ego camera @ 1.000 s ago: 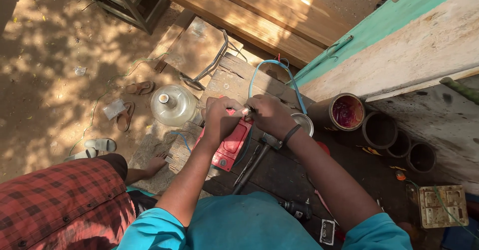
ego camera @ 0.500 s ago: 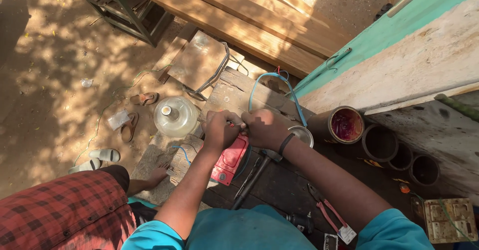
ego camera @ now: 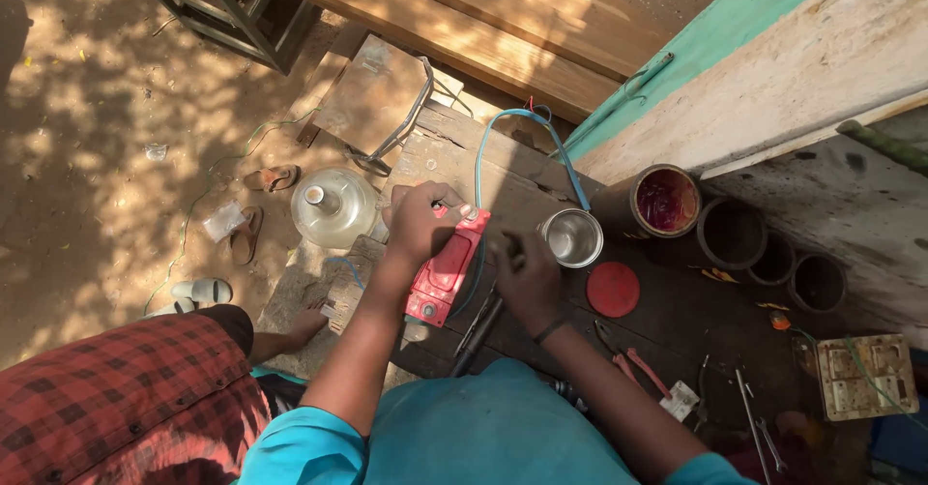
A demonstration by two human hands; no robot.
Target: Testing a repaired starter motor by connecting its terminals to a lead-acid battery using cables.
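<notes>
Gripping the upper end of a long red tool body [ego camera: 447,264], the left hand [ego camera: 418,222] sits at the middle of the frame on a dark, weathered bench [ego camera: 677,321]. The right hand [ego camera: 527,272] is curled just right of the red body; whether it pinches anything I cannot tell, since shadow covers its fingers. One blue hose [ego camera: 512,146] arcs from the red body up toward the frame's top centre.

Open room lies mostly on the bench's dark middle, between the red lid [ego camera: 613,289] and the pliers [ego camera: 628,354]; the bench's left edge drops to sandy ground.

Counted: one steel cup [ego camera: 572,237], one round red lid, one tin of red paint [ego camera: 662,202], three dark empty tins [ego camera: 732,234] in a row at right, one clear plastic jug [ego camera: 333,206] at left, two brown sandals [ego camera: 259,205] and two white ones [ego camera: 198,292] on the sand.

A switch plate [ego camera: 865,377] at lower right is partly cut by the frame. Another person's checked red cloth [ego camera: 126,398] fills the lower left corner, a bare foot [ego camera: 304,325] showing beside it. Tools at the bottom right edge are too dark to name.
</notes>
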